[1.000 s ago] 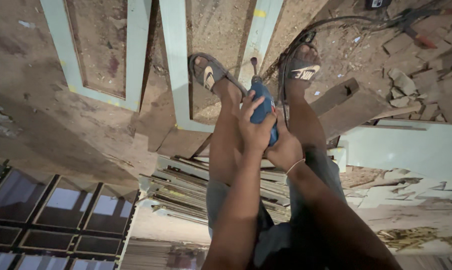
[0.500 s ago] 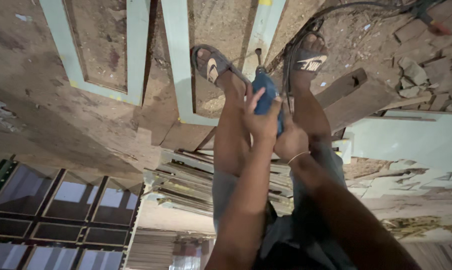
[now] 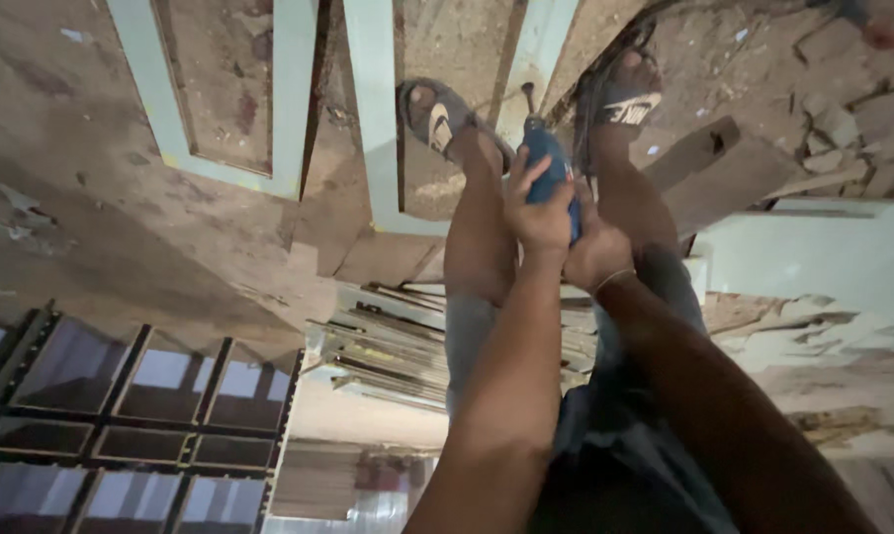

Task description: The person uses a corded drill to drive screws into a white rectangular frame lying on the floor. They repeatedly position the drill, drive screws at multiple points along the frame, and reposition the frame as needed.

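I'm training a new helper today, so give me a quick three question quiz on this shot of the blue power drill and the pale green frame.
1. True or false: only one hand grips the blue drill.
2. Which hand lies on top of the drill body: A) left hand B) right hand?
3. What does the drill bit point at?

Key:
1. False; both hands hold it.
2. A.
3. A rail of the pale green frame, between the two sandalled feet.

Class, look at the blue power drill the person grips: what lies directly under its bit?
Under the blue power drill runs a pale green frame rail lying on the dusty floor. Left hand and right hand cover the drill's lower body.
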